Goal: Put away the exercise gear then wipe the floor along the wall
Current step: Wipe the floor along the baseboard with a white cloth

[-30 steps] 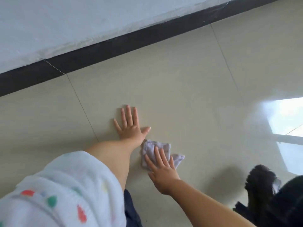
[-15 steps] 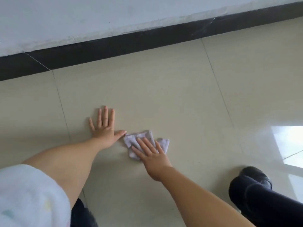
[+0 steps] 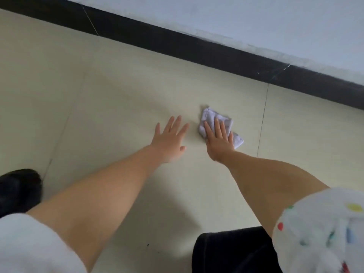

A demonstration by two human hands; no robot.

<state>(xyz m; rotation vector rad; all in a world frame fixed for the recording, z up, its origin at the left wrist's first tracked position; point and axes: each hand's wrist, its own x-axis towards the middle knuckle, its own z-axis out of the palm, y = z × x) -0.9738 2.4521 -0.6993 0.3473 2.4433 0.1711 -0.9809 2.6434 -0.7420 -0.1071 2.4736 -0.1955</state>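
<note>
The wall (image 3: 256,20) runs across the top, pale above a black skirting (image 3: 197,50). Below it spreads the cream tiled floor (image 3: 118,85), its thin grout lines slanting toward the skirting. 2 bare arms reach out from white sleeves (image 3: 319,229) dotted with colour. A black shoe (image 3: 17,190) sits at the left edge. The left hand (image 3: 169,140) lies flat on the tile, fingers straight and spread, holding nothing. Just beside it the right hand (image 3: 218,140) presses down with straight fingers on a crumpled white cloth (image 3: 210,117), which lies on the floor near the skirting.
</note>
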